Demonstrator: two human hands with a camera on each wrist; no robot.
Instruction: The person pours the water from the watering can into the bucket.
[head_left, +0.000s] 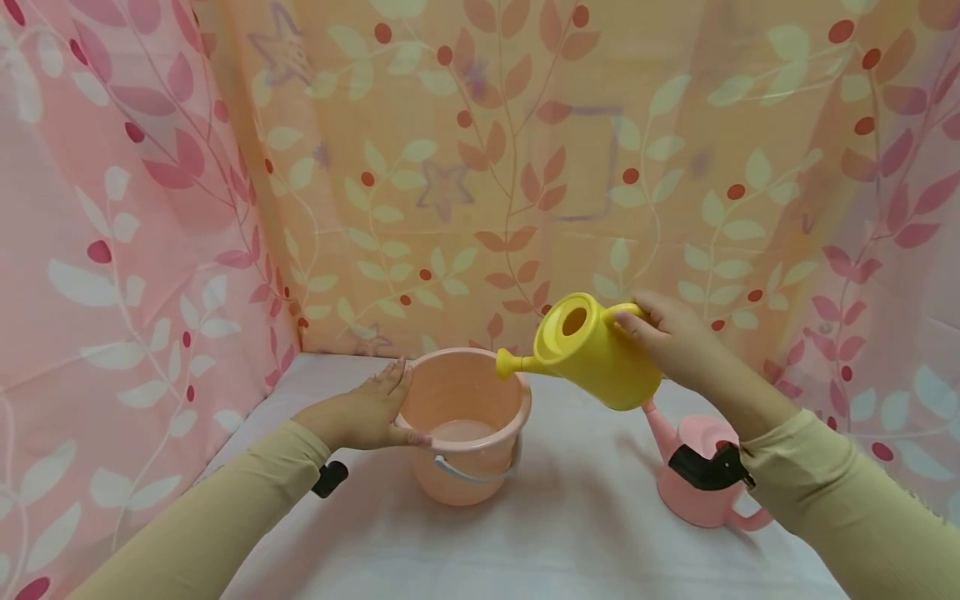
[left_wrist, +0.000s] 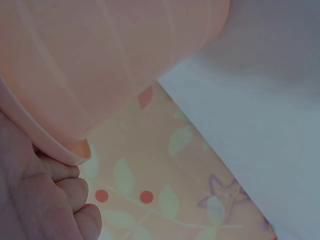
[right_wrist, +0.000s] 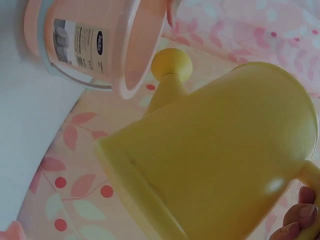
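Right hand (head_left: 675,337): fingers curled round the handle; held one yellow watering can (head_left: 607,362), tilted, above the white table (head_left: 570,533), spout end near the right rim of one peach bucket (head_left: 459,492). Left hand (head_left: 367,412): fingers extended, thumb apart; rested on that bucket's rim. One pink watering can (head_left: 693,508): stood to the right. Risk, as judged: outward wrist drift could have spilled any water beside the bucket.
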